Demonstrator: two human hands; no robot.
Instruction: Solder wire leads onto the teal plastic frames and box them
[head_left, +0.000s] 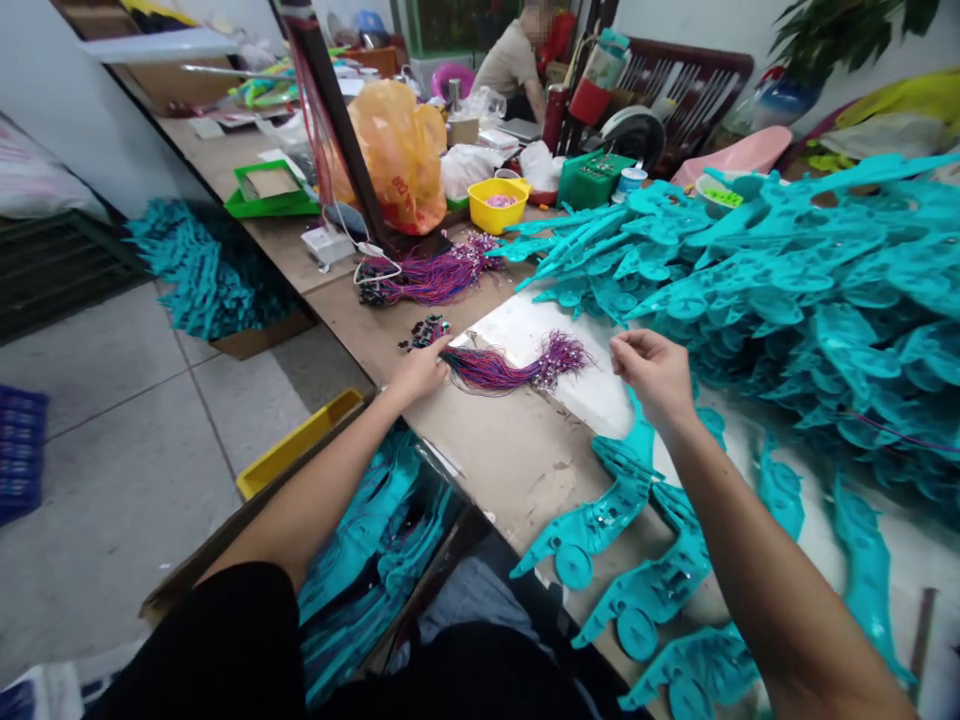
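My left hand point(421, 374) is closed on a bundle of thin red, blue and purple wires point(491, 370), near the end with small dark parts point(427, 330). The bundle lies across the table, and its loose tips fan out to the right. My right hand point(654, 368) is raised just right of those tips, thumb and fingertips pinched together; whatever they may hold is too small to make out. Below it lie several turquoise plastic shells point(604, 510), each with a round disc at one end.
A large heap of turquoise shells point(795, 290) fills the right side. Behind the bundle lie more wires point(442, 275), a yellow basket point(499, 205) and an orange bag point(397, 150). A box of turquoise pieces point(375, 540) stands beside my lap. A person point(514, 65) sits at the back.
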